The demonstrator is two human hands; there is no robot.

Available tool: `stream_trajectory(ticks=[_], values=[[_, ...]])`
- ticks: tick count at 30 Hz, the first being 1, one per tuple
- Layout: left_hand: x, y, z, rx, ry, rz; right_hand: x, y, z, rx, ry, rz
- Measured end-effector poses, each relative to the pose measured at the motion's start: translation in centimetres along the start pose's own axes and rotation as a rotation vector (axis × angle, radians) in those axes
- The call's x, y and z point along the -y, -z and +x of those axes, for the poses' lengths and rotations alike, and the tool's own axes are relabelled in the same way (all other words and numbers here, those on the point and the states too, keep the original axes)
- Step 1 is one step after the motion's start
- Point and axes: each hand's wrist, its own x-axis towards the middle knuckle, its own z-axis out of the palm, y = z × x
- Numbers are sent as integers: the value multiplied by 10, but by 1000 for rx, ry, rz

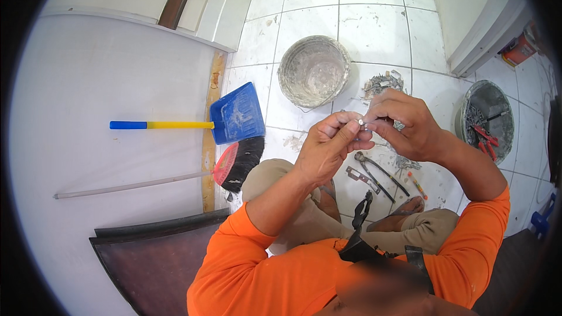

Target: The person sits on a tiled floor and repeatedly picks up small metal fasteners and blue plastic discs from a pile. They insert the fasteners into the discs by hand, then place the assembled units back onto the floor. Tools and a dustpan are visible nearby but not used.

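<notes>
Room: white tiled floor (369,35), smeared and littered with grit; pale wall (117,82) left of the grey bucket, the landmark for this list.

Small piece (361,122): one, whitish, tiny, rounded at the visible end; finer detail hidden by fingers. Held above the floor, to the right of the bucket and nearer the person.

Left hand (328,143): thumb and fingertips together, clamped on the small piece.

Right hand (410,124): thumb and fingertips bunched at the same piece; clamped or merely touching, cannot tell.

Floor, right of the bucket: heap of metal bits (383,83), grey, loose. Nearer the person than the bucket: pincers (359,156), dark, long-handled, legs spread; metal plate (358,177), slotted, beside them; striped stick (418,185), orange-tipped.

Left of the bucket: dustpan (237,114), blue, yellow-and-blue handle; broom (243,164), black bristles, red head, just beside it.

Containers: grey bucket (314,70), round, upright, wire handle down, inside crusted with pale residue. Tub (508,120), dark grey, well to the bucket's right, holding red-handled tools (487,136) and loose metal pieces.
</notes>
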Motion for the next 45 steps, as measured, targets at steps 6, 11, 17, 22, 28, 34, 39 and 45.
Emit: stream_trajectory(ticks=[6, 11, 17, 22, 28, 34, 39, 45], values=[[-1, 0, 1, 5, -15, -37, -6, -5, -3, -61, -28, 38], [1, 8, 2, 20, -45, -87, -5, -3, -2, -31, -66, 149], [-10, -1, 1, 9, 80, -221, -7, 4, 0, 63, -129, 242], [-13, 2, 1, 41, 131, -235, -7, 10, 6, 131, -142, 258], [-6, 6, 2, 54, 106, -135, -13, 13, 4, 201, -238, 309], [-4, 10, 5, -7, 25, -57, -15, -12, -4, 26, -557, 578], [-8, 13, 4, -49, -4, -102, -20, -23, -2, -33, -656, 738], [-8, 12, 4, 12, 47, -266, -18, -11, 0, 31, -440, 557]])
